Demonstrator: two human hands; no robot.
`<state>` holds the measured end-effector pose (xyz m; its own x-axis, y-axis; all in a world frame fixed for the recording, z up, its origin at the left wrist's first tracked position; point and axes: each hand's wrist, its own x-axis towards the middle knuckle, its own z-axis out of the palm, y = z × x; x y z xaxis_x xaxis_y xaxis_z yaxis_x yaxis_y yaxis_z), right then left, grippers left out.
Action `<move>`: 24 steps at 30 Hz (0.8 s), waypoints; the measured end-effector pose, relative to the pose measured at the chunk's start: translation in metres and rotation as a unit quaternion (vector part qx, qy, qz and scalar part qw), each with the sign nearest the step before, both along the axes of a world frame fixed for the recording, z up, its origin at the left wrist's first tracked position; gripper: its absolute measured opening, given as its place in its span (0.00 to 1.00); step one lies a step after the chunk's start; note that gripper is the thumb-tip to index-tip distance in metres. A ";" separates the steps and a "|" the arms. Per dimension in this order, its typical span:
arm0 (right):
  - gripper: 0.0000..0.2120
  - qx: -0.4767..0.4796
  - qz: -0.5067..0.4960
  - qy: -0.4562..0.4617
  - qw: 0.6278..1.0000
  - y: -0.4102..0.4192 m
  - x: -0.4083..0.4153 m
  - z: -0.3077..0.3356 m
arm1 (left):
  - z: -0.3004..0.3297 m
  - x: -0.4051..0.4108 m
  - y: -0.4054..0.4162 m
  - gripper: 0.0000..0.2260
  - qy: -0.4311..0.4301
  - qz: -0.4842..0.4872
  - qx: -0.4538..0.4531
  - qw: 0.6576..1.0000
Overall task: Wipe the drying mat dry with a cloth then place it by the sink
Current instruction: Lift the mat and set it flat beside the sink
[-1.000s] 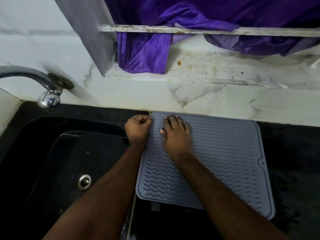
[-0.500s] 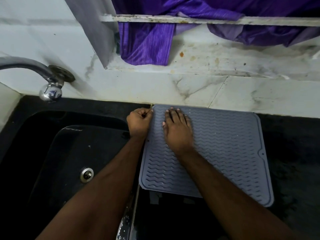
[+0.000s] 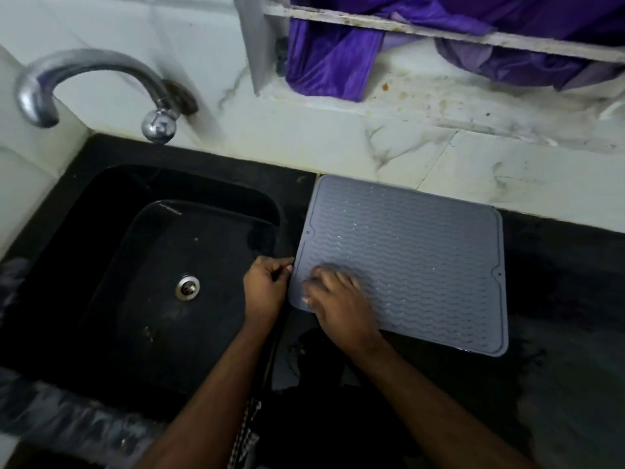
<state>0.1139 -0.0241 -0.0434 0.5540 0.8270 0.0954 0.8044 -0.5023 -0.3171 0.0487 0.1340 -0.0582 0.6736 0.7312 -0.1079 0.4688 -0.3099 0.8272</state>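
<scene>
The grey mat lies flat on the black counter, just at 3 o'clock from the sink, its far edge against the tiled wall. The left hand sits at the mat's 9 o'clock edge, fingers curled and pinching that rim. The right hand rests on the mat's 7 o'clock corner, blurred, fingers spread and fairly straight, close beside the left.
</scene>
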 end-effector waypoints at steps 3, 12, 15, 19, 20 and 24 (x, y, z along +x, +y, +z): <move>0.13 -0.023 0.030 -0.009 0.999 -0.009 -0.007 -0.010 | -0.004 -0.006 -0.004 0.11 -0.018 -0.002 -0.001 1.000; 0.17 -0.060 0.063 -0.072 0.994 -0.017 -0.003 -0.025 | -0.008 -0.009 -0.005 0.11 -0.045 -0.026 0.046 0.998; 0.18 -0.063 0.063 -0.077 0.993 -0.018 -0.004 -0.024 | -0.009 -0.009 -0.006 0.10 -0.049 -0.026 0.064 0.996; 0.17 -0.066 0.063 -0.070 0.993 -0.018 -0.006 -0.027 | -0.010 -0.011 -0.007 0.08 -0.057 -0.058 0.098 0.992; 0.17 -0.069 0.060 -0.068 0.993 -0.018 -0.007 -0.029 | -0.010 -0.011 -0.007 0.08 -0.060 -0.066 0.103 0.991; 0.18 -0.085 0.063 -0.063 0.992 -0.020 -0.006 -0.031 | -0.011 -0.011 -0.008 0.07 -0.065 -0.066 0.099 0.991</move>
